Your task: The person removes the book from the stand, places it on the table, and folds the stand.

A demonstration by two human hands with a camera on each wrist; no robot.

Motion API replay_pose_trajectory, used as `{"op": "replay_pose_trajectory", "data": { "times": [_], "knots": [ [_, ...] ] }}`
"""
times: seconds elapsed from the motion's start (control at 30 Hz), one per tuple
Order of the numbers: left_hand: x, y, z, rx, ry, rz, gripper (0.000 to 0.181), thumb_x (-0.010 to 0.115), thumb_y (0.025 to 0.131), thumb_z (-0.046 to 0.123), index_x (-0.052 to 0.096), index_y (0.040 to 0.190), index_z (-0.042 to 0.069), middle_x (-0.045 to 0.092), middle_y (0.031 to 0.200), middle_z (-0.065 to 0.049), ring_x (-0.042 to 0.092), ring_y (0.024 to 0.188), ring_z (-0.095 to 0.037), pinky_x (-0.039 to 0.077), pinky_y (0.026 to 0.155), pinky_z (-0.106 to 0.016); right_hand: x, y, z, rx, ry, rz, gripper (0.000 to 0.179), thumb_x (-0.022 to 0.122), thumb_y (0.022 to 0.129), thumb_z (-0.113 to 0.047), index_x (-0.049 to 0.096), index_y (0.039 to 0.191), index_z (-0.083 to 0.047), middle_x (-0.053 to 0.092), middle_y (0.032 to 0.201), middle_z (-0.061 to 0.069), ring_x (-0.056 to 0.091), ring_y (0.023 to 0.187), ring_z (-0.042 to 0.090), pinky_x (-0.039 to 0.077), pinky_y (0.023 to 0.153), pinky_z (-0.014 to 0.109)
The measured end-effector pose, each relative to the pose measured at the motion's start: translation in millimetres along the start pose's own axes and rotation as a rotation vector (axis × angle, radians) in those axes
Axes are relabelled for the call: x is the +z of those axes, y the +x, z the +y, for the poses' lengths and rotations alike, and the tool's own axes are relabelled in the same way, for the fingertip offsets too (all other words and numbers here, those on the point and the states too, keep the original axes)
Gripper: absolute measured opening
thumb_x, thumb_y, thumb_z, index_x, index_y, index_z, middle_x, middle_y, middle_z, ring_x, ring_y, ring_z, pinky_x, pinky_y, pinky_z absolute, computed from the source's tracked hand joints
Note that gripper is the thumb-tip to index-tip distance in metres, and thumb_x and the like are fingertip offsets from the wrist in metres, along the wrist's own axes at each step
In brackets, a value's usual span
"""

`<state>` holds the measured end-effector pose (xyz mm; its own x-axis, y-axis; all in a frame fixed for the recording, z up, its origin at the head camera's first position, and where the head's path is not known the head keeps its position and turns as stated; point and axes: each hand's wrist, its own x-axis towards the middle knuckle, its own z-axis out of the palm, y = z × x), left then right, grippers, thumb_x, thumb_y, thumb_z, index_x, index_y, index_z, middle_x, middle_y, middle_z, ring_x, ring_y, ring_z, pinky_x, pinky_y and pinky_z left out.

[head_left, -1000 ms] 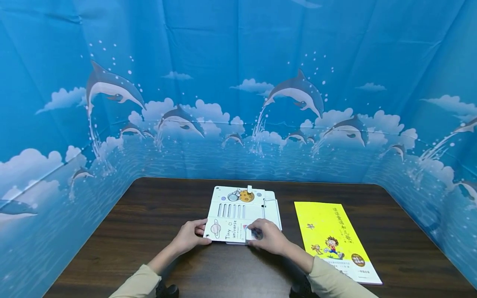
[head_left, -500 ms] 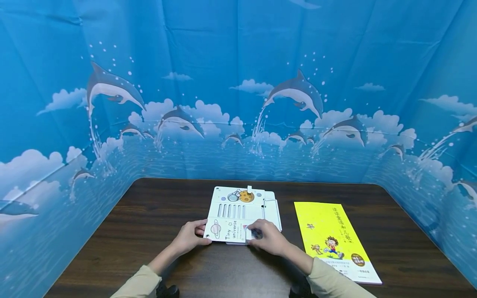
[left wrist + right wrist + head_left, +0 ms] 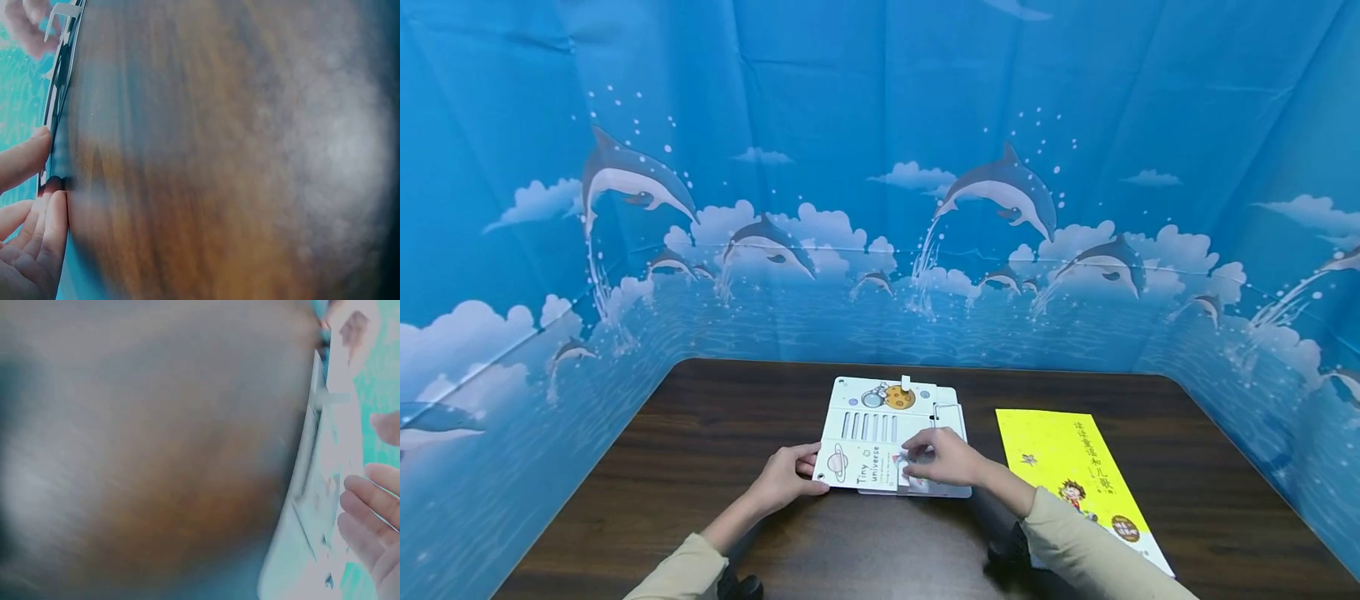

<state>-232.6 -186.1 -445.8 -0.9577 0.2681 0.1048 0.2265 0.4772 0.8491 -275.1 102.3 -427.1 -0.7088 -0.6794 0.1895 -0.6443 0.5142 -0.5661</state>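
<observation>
A white folding book stand [image 3: 857, 427] printed with an astronaut, planets and "Tiny universe" lies on the table before me. My left hand [image 3: 786, 473] pinches its near left corner, thumb on one face and fingers on the other, as the left wrist view also shows. Just above the stand's near right part hovers my right hand [image 3: 946, 457]; in the right wrist view its loosely bent fingers [image 3: 369, 500] stand apart from the thumb and hold nothing. A small clip [image 3: 902, 490] sticks out at the near edge, another white clip [image 3: 906, 383] at the far edge.
A yellow children's book [image 3: 1052, 454] lies right of the stand, partly under the right sleeve [image 3: 1075, 533]. Dark wooden table [image 3: 715, 417] surrounds both. A blue dolphin-print curtain [image 3: 850, 125] rises behind the table and along its sides.
My right hand has let go of the stand's near right edge and lifted slightly away from me. The clip there is now uncovered. My left hand keeps its grip.
</observation>
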Motion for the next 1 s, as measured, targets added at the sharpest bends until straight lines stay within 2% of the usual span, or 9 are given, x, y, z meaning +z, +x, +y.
{"op": "replay_pose_trajectory", "data": {
  "times": [0.1, 0.27, 0.43, 0.57, 0.67, 0.83, 1.0],
  "knots": [
    [-0.8, 0.9, -1.2, -0.005, -0.002, -0.004, 0.066, 0.077, 0.066, 0.000, 0.045, 0.121, -0.018, 0.062, 0.087, -0.009, 0.062, 0.074, -0.015, 0.049, 0.058, -0.020, -7, 13.6, 11, 0.046, -0.030, 0.039, 0.033, 0.067, 0.080, -0.021, 0.065, 0.106, 0.000, 0.067, 0.096, 0.007, 0.060, 0.085, 0.015, 0.050, 0.076, 0.029],
    [-0.3, 1.6, -2.0, -0.028, -0.006, 0.002, 0.067, 0.077, 0.065, 0.001, 0.046, 0.122, -0.017, 0.061, 0.087, -0.008, 0.062, 0.074, -0.016, 0.049, 0.059, -0.020, -14, 35.1, 34, 0.146, -0.033, 0.150, 0.032, 0.069, 0.078, -0.014, 0.064, 0.105, 0.003, 0.066, 0.096, 0.011, 0.061, 0.086, 0.020, 0.050, 0.075, 0.034],
    [-0.5, 0.2, -0.3, -0.021, -0.013, -0.003, 0.068, 0.077, 0.066, 0.001, 0.045, 0.122, -0.018, 0.062, 0.087, -0.010, 0.062, 0.074, -0.016, 0.048, 0.059, -0.020, -12, 49.4, 55, 0.210, 0.001, 0.274, 0.033, 0.070, 0.076, -0.008, 0.063, 0.105, 0.006, 0.065, 0.097, 0.015, 0.060, 0.085, 0.022, 0.050, 0.074, 0.034],
    [-0.7, 0.6, 1.3, -0.020, -0.021, -0.004, 0.068, 0.077, 0.066, 0.001, 0.044, 0.122, -0.018, 0.062, 0.088, -0.010, 0.062, 0.075, -0.016, 0.048, 0.059, -0.019, -8, 60.0, 62, 0.237, 0.021, 0.343, 0.033, 0.068, 0.077, -0.005, 0.062, 0.106, 0.007, 0.064, 0.097, 0.015, 0.060, 0.087, 0.023, 0.050, 0.075, 0.035],
    [-0.4, 0.1, 1.2, -0.030, -0.027, -0.001, 0.068, 0.078, 0.065, 0.001, 0.045, 0.122, -0.018, 0.062, 0.087, -0.009, 0.061, 0.075, -0.016, 0.048, 0.059, -0.019, -5, 69.7, 63, 0.296, 0.036, 0.335, 0.036, 0.068, 0.078, -0.006, 0.059, 0.111, 0.007, 0.062, 0.098, 0.015, 0.059, 0.089, 0.024, 0.049, 0.076, 0.036],
    [0.1, -1.4, 1.4, -0.034, -0.030, 0.005, 0.068, 0.078, 0.064, 0.000, 0.046, 0.121, -0.018, 0.061, 0.086, -0.008, 0.061, 0.075, -0.017, 0.047, 0.060, -0.019, -5, 81.1, 66, 0.412, 0.088, 0.257, 0.045, 0.067, 0.081, -0.011, 0.053, 0.120, 0.007, 0.058, 0.104, 0.015, 0.056, 0.096, 0.026, 0.047, 0.080, 0.038],
    [-0.2, 0.8, 2.0, -0.029, -0.025, 0.004, 0.068, 0.078, 0.064, 0.000, 0.046, 0.121, -0.018, 0.061, 0.085, -0.008, 0.061, 0.075, -0.016, 0.047, 0.059, -0.019, -6, 88.4, 70, 0.436, 0.131, 0.271, 0.041, 0.065, 0.083, -0.012, 0.054, 0.118, 0.006, 0.057, 0.104, 0.015, 0.055, 0.096, 0.027, 0.046, 0.082, 0.038]
  ]
}}
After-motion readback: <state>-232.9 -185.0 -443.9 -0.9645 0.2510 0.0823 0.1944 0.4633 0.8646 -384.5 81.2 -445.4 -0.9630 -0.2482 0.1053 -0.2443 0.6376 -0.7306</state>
